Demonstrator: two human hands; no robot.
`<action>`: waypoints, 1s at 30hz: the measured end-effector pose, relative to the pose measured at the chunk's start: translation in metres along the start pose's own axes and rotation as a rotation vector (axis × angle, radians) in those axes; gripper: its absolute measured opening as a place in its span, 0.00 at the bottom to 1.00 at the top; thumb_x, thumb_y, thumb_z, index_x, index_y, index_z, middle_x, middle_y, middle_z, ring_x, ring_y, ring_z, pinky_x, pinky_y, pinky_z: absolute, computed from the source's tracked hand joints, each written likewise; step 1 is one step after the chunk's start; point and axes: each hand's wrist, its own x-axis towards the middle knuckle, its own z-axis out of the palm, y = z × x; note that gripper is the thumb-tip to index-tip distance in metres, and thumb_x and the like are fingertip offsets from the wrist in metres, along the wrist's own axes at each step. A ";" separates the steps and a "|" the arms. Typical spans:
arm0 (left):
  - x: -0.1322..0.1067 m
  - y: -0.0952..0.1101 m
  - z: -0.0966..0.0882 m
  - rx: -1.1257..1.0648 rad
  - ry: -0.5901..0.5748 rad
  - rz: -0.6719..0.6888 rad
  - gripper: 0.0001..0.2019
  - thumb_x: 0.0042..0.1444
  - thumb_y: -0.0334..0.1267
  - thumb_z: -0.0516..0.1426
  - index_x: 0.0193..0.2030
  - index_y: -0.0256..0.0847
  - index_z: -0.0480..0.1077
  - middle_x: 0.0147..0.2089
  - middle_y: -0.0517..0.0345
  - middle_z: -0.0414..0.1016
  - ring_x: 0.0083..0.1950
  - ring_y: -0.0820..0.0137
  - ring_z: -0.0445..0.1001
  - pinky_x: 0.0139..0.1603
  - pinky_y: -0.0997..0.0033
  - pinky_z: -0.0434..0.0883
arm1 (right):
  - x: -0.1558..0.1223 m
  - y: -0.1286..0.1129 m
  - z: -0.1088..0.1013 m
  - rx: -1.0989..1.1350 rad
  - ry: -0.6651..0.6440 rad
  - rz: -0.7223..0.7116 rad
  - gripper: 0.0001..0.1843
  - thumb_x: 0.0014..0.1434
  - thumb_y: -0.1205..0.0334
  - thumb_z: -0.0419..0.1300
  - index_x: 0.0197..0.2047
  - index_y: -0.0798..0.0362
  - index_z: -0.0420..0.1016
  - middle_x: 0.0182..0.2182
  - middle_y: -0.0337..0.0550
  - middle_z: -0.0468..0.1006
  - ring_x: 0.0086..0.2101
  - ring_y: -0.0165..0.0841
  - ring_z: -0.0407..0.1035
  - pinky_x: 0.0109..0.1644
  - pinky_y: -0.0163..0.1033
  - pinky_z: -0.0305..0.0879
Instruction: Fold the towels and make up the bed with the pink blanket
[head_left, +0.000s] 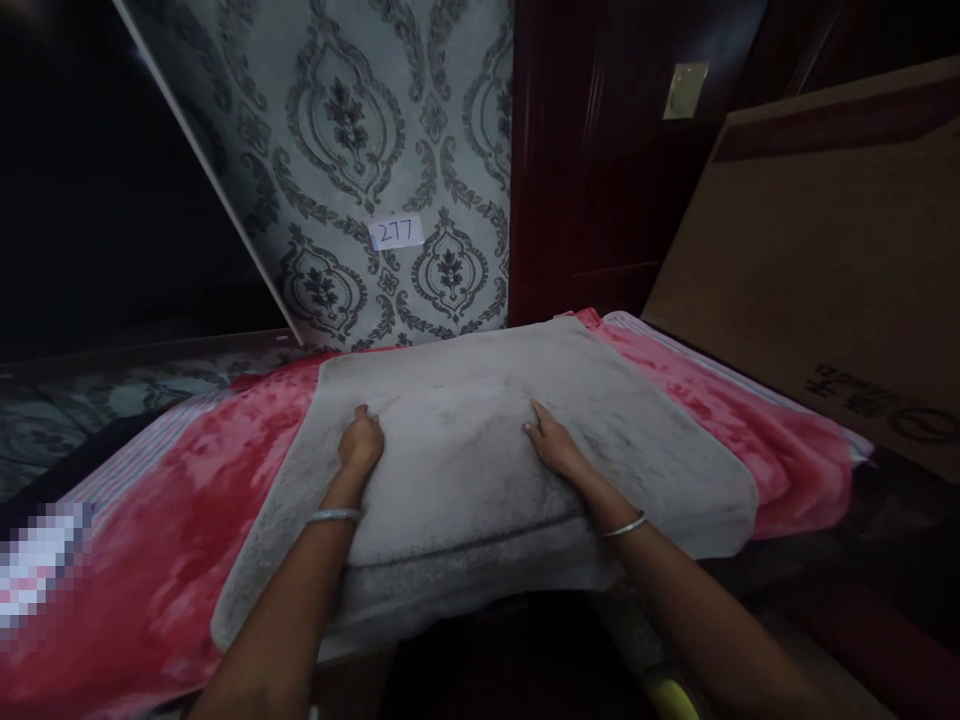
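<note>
Two grips resting on grey towel (457,395), left grip (361,441) curled, hold unclear, right grip (553,448) flat, open

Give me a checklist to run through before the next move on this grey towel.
1. Both hands on the cloth: left hand and right hand rest on top of the grey towel. Ok.
2. Left grip: the fingers are curled, and whether they pinch any cloth is hidden. Cannot tell.
3. Right hand lying flat and open on the towel. Ok.
4. Towel fully supported by the red blanket: its near side droops over the front. Not ok.
5. Cardboard box at the right stands apart from the towel. Ok.
</note>
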 end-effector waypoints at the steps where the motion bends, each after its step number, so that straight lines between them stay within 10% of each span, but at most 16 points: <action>1: 0.001 -0.001 -0.002 0.011 -0.007 0.002 0.28 0.66 0.40 0.44 0.71 0.32 0.58 0.53 0.30 0.78 0.55 0.47 0.78 0.53 0.50 0.71 | -0.001 -0.001 -0.002 -0.028 -0.010 0.017 0.35 0.65 0.60 0.51 0.74 0.59 0.55 0.59 0.56 0.75 0.60 0.47 0.68 0.67 0.50 0.58; 8: 0.006 0.018 -0.026 0.069 -0.005 0.043 0.31 0.63 0.41 0.50 0.71 0.30 0.58 0.63 0.28 0.70 0.61 0.45 0.73 0.57 0.51 0.69 | 0.016 -0.052 -0.027 -0.340 -0.031 -0.046 0.38 0.64 0.60 0.58 0.75 0.55 0.53 0.63 0.61 0.70 0.62 0.53 0.63 0.65 0.53 0.58; 13: -0.008 0.047 -0.017 0.231 0.086 0.376 0.32 0.66 0.45 0.49 0.75 0.36 0.53 0.76 0.37 0.52 0.77 0.47 0.48 0.72 0.42 0.53 | 0.042 -0.097 0.003 -0.452 -0.013 -0.193 0.32 0.70 0.54 0.53 0.74 0.48 0.55 0.73 0.51 0.53 0.70 0.51 0.45 0.70 0.61 0.47; 19: -0.013 0.033 0.018 0.312 -0.090 0.348 0.31 0.69 0.52 0.42 0.74 0.40 0.56 0.77 0.44 0.52 0.78 0.47 0.45 0.73 0.38 0.48 | 0.035 -0.074 0.046 -0.555 -0.022 -0.257 0.28 0.72 0.49 0.49 0.70 0.46 0.63 0.70 0.49 0.61 0.70 0.48 0.48 0.71 0.62 0.41; 30: -0.009 0.030 0.017 0.309 -0.075 0.336 0.32 0.70 0.53 0.42 0.74 0.39 0.57 0.77 0.35 0.49 0.78 0.50 0.46 0.73 0.41 0.50 | 0.037 -0.075 0.041 -0.541 -0.047 -0.230 0.29 0.73 0.49 0.48 0.72 0.49 0.61 0.71 0.48 0.59 0.70 0.47 0.48 0.71 0.59 0.43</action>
